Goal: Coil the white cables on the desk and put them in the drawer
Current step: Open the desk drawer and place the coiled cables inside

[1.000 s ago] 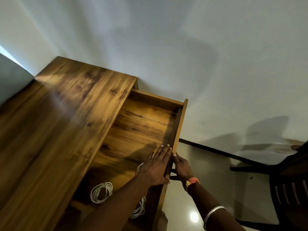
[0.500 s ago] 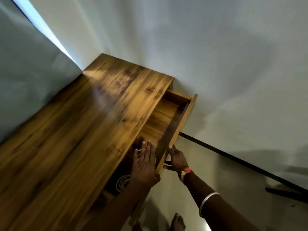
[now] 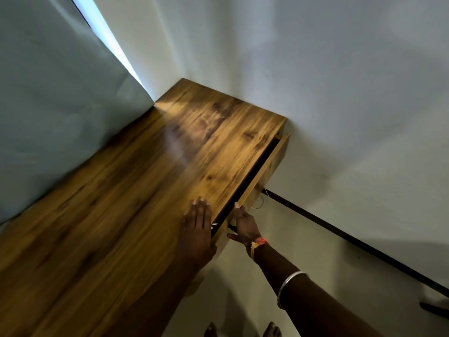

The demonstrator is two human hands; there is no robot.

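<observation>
The wooden desk (image 3: 136,190) runs from the lower left up to the wall corner. Its drawer (image 3: 272,166) stands only a narrow dark gap out from the desk's right edge. My left hand (image 3: 198,227) lies flat on the desk top beside that gap, fingers together and stretched, holding nothing. My right hand (image 3: 244,226) presses against the drawer front near its black handle, fingers on the front's top edge. A small white sliver of cable (image 3: 215,224) shows in the gap between my hands; the rest of the white cables are hidden inside.
A pale curtain (image 3: 48,105) hangs along the desk's left side. White walls close the corner behind and to the right. A dark skirting strip (image 3: 352,239) runs along the floor. My bare feet (image 3: 243,330) stand at the bottom, and a dark chair leg (image 3: 435,307) shows at the right edge.
The drawer has slid in from wide open to nearly shut, hiding the coiled white cables. My left hand moved from the drawer's edge onto the desk top. The view swung left.
</observation>
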